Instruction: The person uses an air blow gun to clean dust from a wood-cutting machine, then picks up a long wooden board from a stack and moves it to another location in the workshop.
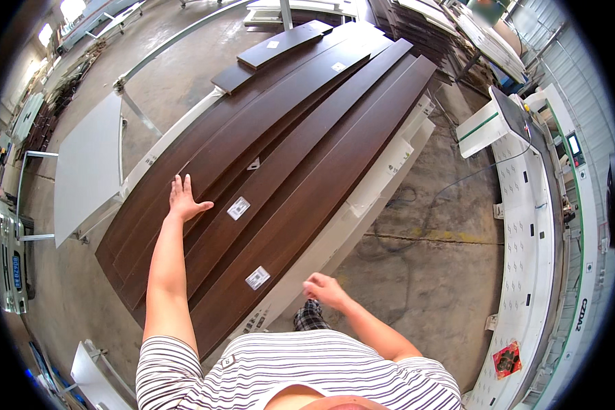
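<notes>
Long dark brown boards [301, 236] lie side by side and overlapping in a low stack that runs from near my body to the far right. My left hand [182, 198] is spread open, reaching over the boards on the left side of the stack; its palm appears to rest on one. White labels stick to some boards, with one label [238, 208] to the right of my left hand and another label [257, 277] nearer me. My right hand [326, 291] hangs beside the stack's right edge, its fingers curled in, with nothing visible in them.
Shorter brown boards [280, 46] lie on the far end of the stack. Pale supports [389, 160] show beneath it. At left stands a grey panel [89, 167] by a metal rail [178, 41]. A long white machine [519, 266] lines the right, with a cable on the floor.
</notes>
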`<state>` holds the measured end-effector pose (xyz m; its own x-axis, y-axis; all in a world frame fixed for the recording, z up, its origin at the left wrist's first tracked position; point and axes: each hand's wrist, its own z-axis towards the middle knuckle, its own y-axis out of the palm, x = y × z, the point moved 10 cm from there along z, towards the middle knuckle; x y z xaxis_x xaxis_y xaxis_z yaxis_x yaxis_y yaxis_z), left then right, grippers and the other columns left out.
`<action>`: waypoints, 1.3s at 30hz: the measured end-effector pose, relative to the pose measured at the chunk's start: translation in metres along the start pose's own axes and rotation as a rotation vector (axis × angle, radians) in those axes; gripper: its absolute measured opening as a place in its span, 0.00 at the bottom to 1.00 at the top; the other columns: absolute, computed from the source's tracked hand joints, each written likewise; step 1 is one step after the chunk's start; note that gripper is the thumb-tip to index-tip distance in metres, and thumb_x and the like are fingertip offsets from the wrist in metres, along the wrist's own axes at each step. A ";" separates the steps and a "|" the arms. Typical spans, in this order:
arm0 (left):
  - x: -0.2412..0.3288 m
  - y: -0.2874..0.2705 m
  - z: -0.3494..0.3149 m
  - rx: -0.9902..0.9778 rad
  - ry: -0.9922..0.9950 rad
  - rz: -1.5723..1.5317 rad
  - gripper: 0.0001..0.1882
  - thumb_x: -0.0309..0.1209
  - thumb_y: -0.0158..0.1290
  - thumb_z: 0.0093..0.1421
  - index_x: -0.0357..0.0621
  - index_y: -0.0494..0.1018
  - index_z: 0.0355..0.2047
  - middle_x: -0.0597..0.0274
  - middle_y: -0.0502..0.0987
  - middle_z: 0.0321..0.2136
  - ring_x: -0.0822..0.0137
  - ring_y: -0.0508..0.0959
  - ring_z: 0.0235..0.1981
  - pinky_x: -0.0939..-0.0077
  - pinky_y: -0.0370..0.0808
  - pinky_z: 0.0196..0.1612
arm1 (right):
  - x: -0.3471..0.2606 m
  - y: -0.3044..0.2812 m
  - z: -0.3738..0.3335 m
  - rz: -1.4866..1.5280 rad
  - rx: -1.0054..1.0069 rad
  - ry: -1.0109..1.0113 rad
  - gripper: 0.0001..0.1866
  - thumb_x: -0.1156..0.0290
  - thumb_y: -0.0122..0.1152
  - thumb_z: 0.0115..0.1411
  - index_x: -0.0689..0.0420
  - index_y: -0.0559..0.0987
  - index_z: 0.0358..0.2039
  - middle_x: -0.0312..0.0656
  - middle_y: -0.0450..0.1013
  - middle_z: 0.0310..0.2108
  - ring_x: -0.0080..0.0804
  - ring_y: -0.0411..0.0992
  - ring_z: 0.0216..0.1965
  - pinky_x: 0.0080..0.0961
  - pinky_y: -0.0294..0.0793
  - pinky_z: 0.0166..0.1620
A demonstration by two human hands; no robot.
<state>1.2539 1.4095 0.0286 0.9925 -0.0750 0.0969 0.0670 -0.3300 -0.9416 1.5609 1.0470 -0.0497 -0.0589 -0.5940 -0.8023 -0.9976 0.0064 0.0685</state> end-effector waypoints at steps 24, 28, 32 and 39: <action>-0.037 -0.015 -0.364 0.082 0.014 -0.113 0.61 0.35 0.69 0.26 0.46 0.49 0.63 0.50 0.56 0.53 0.47 0.57 0.55 0.56 0.59 0.59 | -0.180 -0.033 0.151 0.595 -0.025 -0.113 0.18 0.58 0.53 0.63 0.61 0.71 0.43 0.45 0.73 0.42 0.36 0.73 0.42 0.34 0.74 0.48; -0.105 0.012 -0.408 0.022 -0.035 -0.033 0.62 0.32 0.66 0.24 0.50 0.48 0.64 0.50 0.56 0.53 0.47 0.58 0.56 0.56 0.58 0.60 | -0.150 0.030 0.107 0.579 -0.169 -0.094 0.15 0.64 0.51 0.64 0.62 0.71 0.44 0.44 0.75 0.41 0.35 0.76 0.39 0.31 0.78 0.42; -0.142 0.036 -0.430 -0.082 -0.133 -0.010 0.63 0.32 0.64 0.23 0.54 0.48 0.64 0.50 0.56 0.53 0.47 0.58 0.56 0.55 0.57 0.61 | -0.113 0.065 0.078 0.559 -0.235 -0.033 0.14 0.66 0.49 0.65 0.62 0.68 0.46 0.45 0.73 0.44 0.35 0.75 0.42 0.32 0.77 0.46; -0.167 0.057 -0.441 -0.163 -0.192 0.026 0.65 0.30 0.64 0.21 0.58 0.46 0.65 0.51 0.56 0.54 0.48 0.58 0.57 0.56 0.56 0.62 | -0.087 0.084 0.058 0.583 -0.293 0.014 0.13 0.69 0.45 0.67 0.63 0.66 0.47 0.47 0.71 0.46 0.37 0.74 0.45 0.34 0.75 0.50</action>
<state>1.0466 0.9882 0.1012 0.9959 0.0901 -0.0042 0.0397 -0.4791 -0.8769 1.4803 1.1456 -0.0085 -0.5853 -0.5694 -0.5772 -0.7510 0.1124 0.6506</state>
